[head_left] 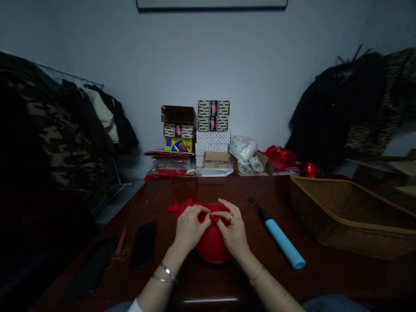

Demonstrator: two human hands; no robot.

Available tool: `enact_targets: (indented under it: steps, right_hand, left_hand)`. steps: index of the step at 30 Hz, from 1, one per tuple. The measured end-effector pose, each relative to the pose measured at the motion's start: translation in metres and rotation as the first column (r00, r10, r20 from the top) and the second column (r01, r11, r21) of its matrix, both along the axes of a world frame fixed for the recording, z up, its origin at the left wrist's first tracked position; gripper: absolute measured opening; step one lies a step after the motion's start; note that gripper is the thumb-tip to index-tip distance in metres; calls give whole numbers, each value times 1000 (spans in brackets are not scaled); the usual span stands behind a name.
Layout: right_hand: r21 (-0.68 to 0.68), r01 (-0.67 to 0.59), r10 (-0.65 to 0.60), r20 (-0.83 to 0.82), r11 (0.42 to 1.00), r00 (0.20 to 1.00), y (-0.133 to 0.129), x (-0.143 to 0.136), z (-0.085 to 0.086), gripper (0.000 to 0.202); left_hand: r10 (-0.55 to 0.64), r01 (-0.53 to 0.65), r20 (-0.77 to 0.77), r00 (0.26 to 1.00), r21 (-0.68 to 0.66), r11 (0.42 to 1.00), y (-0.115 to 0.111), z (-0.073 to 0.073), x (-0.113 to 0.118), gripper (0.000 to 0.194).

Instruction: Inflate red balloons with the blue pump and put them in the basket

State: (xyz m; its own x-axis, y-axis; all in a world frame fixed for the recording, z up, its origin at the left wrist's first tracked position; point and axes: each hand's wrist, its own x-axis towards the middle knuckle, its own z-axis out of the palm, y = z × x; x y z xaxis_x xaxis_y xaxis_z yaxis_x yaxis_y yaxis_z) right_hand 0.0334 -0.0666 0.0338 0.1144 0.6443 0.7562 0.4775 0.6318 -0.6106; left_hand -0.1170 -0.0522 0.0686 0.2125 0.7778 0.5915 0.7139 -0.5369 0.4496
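Observation:
A round, inflated red balloon (213, 248) rests on the dark wooden table (247, 190) in front of me. My left hand (192, 227) and my right hand (234, 229) meet above it, thumbs and fingertips pinched together on the balloon's neck. The tip between the fingers is small and partly covered. A ring is on my right hand, and bracelets are on both wrists. Limp red balloons (179, 207) lie just beyond my left hand. To the right is a light-blue hand pump (284, 243) with a black nozzle, lying at a slant.
A wicker basket (344, 229) takes up the table's right side. Two dark phone-like slabs (143, 245) lie at left, near a brown stick (121, 242) and rubber bands. Stacked boxes (212, 145) and plastic bags (243, 148) stand behind the table. Coats hang on both sides.

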Motion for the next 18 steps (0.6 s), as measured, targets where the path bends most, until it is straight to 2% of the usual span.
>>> enact_targets:
  steps: [2, 4, 6, 8, 10, 12, 18]
  right_hand:
    - [-13, 13, -14, -24, 1000, 1000, 2, 1, -1, 16]
    - [-19, 15, -15, -30, 1000, 999, 4, 2, -3, 17]
    - [-22, 12, -13, -35, 1000, 999, 6, 2, -5, 17]
    - [-21, 7, -8, -36, 1000, 999, 6, 2, -6, 17]
    - [-14, 3, -3, -31, 1000, 1000, 6, 0, -8, 18]
    - [-5, -1, 1, -23, 1000, 1000, 6, -1, -10, 18]
    - [7, 19, -19, -9, 1000, 1000, 5, -6, -13, 13]
  left_hand:
    - [-63, 63, -20, 998, 22, 998, -2, 4, -2, 14]
    - [-166, 165, -21, 986, -14, 986, -5, 8, -5, 27]
    - [-296, 291, -26, 955, -120, 949, -6, 7, -7, 49]
    - [-378, 362, -21, 926, -245, 900, -6, 2, -5, 65]
    - [-367, 349, 1, 930, -311, 884, -4, -7, 0, 70]
    - [-317, 310, 32, 948, -321, 895, -1, -16, 6, 64]
    - [-190, 215, 123, 974, -231, 949, 3, -30, 20, 42]
